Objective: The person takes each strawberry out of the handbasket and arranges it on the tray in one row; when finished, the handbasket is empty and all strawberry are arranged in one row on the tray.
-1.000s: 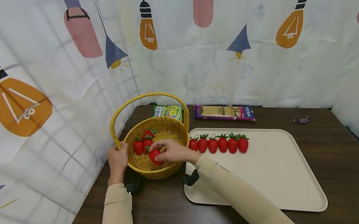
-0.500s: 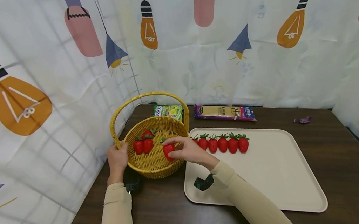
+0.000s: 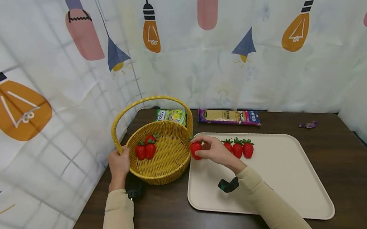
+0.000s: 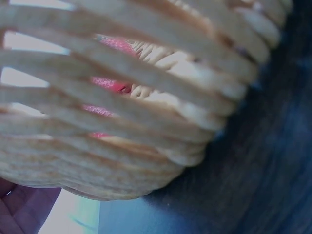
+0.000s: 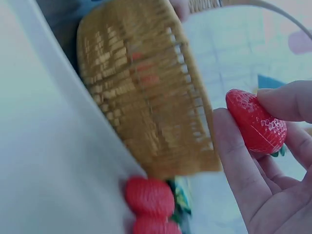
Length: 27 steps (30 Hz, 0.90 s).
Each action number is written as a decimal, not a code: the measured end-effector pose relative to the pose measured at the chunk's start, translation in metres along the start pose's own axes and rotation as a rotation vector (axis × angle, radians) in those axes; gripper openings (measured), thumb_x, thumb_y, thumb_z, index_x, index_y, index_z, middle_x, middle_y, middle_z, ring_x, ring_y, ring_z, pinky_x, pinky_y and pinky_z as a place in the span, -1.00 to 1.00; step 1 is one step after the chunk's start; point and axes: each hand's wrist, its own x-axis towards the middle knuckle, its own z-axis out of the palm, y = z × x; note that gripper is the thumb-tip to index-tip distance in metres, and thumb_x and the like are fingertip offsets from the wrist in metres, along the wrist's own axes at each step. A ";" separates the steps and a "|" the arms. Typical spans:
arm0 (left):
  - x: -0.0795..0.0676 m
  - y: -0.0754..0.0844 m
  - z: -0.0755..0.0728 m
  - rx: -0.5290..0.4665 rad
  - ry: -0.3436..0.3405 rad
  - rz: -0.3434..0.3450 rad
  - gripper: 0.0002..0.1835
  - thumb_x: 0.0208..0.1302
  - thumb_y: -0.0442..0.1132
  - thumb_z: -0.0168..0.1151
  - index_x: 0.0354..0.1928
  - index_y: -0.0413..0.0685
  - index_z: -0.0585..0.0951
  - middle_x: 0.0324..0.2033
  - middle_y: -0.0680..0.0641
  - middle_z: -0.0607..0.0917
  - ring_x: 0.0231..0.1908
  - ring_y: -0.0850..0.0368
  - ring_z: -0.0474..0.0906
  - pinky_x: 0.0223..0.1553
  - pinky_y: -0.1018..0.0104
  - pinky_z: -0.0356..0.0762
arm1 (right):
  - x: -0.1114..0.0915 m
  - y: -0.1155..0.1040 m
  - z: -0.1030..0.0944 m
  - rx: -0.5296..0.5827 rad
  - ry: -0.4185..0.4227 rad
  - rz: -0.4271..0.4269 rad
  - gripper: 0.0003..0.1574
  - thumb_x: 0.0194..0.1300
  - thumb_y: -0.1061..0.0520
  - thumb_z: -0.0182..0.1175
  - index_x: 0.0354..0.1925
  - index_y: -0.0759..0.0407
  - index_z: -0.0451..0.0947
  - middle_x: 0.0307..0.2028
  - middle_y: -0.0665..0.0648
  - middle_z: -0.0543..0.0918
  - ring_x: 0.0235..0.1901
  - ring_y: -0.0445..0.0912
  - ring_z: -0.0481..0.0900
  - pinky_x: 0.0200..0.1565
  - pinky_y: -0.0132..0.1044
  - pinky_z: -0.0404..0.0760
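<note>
Strawberry [image 3: 195,150], pinched by the right hand [image 3: 218,152], hung by the left edge of the tray [image 3: 282,171], near the basket [image 3: 160,179] the left hand [image 3: 119,163] gripped. Room spread rightward; strawberries [image 3: 237,150] lined the far side.

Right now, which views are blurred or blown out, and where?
Head: fairly even light, with the basket clear and a dull sheen on the table near the bottom edge; left wrist: basket weave soft, bright gaps blown out at upper left, right side dark; right wrist: basket smeared, tray pale and featureless, held strawberry sharper, with small highlights.
</note>
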 end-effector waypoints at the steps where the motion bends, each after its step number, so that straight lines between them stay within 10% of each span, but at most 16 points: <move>1: -0.001 -0.001 0.000 0.002 -0.003 -0.001 -0.58 0.31 -0.23 0.03 -0.74 -0.08 0.30 -0.83 0.06 0.15 -0.77 0.12 0.04 -0.70 0.29 0.08 | -0.003 0.003 -0.004 -0.008 0.014 0.010 -0.50 0.27 0.31 0.24 0.19 0.25 0.49 0.17 0.24 0.50 -0.06 0.15 0.58 -0.19 -0.20 0.62; 27: 0.000 -0.002 0.000 0.000 -0.002 -0.009 -0.63 0.28 -0.23 0.04 -0.72 -0.08 0.33 -0.81 0.06 0.19 -0.74 0.12 0.11 -0.68 0.29 0.12 | -0.069 0.061 -0.103 -0.085 0.383 0.085 -0.49 0.31 0.09 0.28 0.19 0.21 0.48 0.11 0.29 0.50 -0.17 -0.07 0.59 -0.21 -0.26 0.65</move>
